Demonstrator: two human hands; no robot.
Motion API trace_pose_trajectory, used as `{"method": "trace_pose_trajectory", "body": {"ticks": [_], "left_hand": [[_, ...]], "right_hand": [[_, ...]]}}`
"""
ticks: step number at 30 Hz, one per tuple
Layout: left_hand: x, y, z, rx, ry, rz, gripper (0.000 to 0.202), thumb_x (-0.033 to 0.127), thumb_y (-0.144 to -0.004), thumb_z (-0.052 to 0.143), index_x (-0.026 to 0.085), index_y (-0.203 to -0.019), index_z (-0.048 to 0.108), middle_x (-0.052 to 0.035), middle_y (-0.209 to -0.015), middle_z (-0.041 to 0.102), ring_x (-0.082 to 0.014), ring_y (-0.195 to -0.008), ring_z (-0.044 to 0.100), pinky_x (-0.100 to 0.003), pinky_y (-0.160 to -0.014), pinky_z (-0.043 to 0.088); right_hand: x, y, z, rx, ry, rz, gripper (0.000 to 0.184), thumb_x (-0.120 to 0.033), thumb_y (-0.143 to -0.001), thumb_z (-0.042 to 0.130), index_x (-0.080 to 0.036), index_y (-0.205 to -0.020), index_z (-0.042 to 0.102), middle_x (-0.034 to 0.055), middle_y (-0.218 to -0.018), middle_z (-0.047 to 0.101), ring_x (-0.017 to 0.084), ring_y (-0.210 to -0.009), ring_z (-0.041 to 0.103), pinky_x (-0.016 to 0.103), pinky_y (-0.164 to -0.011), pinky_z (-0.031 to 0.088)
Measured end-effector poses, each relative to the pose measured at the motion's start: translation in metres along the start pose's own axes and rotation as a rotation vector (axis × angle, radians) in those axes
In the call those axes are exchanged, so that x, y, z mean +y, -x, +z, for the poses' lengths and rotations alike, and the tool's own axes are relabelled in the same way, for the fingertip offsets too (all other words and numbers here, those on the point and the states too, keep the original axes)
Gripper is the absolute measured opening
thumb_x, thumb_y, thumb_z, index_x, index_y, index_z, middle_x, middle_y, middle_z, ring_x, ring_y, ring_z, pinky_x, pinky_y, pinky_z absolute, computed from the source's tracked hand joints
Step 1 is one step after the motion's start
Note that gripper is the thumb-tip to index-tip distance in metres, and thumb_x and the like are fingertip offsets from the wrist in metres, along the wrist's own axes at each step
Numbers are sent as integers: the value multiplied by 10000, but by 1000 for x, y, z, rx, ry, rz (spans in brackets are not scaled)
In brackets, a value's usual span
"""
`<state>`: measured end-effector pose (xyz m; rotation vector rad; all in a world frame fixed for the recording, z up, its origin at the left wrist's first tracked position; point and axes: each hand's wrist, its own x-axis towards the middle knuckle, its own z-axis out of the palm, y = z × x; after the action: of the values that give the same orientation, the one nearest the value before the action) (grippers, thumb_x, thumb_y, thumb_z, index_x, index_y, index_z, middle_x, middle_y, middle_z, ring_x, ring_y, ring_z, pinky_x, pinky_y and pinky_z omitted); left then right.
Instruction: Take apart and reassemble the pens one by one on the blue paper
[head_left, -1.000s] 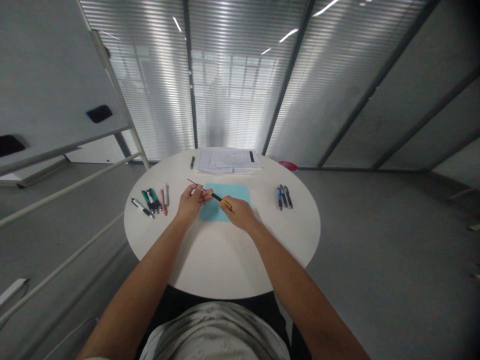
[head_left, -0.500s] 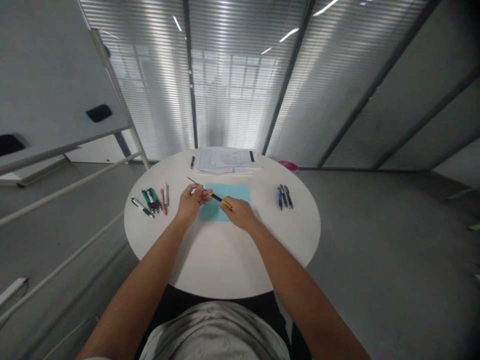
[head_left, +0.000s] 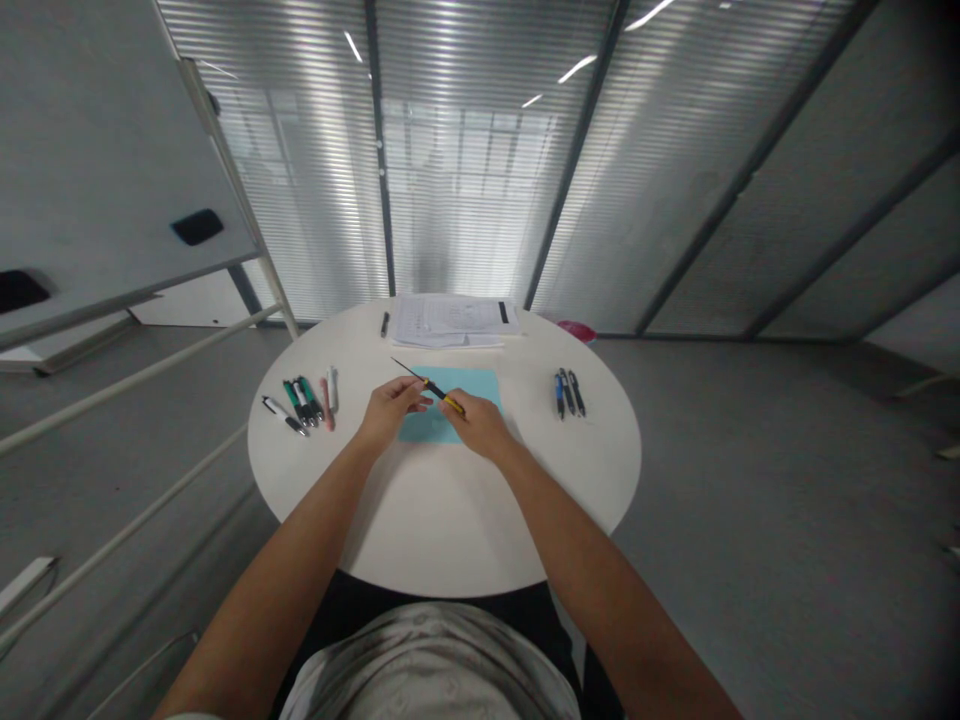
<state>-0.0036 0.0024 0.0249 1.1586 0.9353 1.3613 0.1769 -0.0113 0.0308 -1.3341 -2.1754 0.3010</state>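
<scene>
Right hand gripped the yellow-and-black tool by its handle, left hand pinching near the thin shaft! It looked light and stiff, surest held by that handle.

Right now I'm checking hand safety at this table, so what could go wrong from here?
The thin dark shaft of the yellow-and-black tool might prick the left hand, which is very close to it. If the right hand lost its grip, the tool could drop and perhaps mark the light-blue sheet beneath.
</scene>
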Motion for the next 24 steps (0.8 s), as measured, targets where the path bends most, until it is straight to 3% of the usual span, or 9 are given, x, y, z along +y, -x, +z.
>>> {"method": "trace_pose_trajectory", "body": {"ticks": [4,12,20,24], "left_hand": [[0,1,-1,-35,-11,-4,354,366,-691,731,141,-962,694,-109,-965,715,-148,-693,649,-296,-678,498],[-4,-4,-12,47,45,75,201,240,-658,632,139,-825,684,-17,-663,631,-96,-531,526,-227,-515,371],[-7,-12,-24,332,-259,180,194,237,-678,513,159,-761,670,10,-577,571,-104,-521,484,-221,-532,365],[-10,-14,-32,434,-484,153,250,254,-742,459,166,-810,683,-3,-589,584,-136,-554,519,-242,-561,389]], "right_hand": [[4,-2,5,58,-153,25,307,-463,-959,362,-223,-917,548,-33,-686,581,114,-595,513,210,-573,325],[14,-7,16,197,-477,77,359,-512,-968,281,-227,-1013,494,-31,-700,587,108,-575,583,218,-594,429],[16,-8,15,214,-440,83,312,-490,-960,326,-240,-1030,498,-16,-751,607,124,-621,601,237,-605,438],[17,-7,13,229,-325,115,287,-474,-949,364,-240,-1019,515,-12,-756,612,137,-647,587,236,-599,404]]}}
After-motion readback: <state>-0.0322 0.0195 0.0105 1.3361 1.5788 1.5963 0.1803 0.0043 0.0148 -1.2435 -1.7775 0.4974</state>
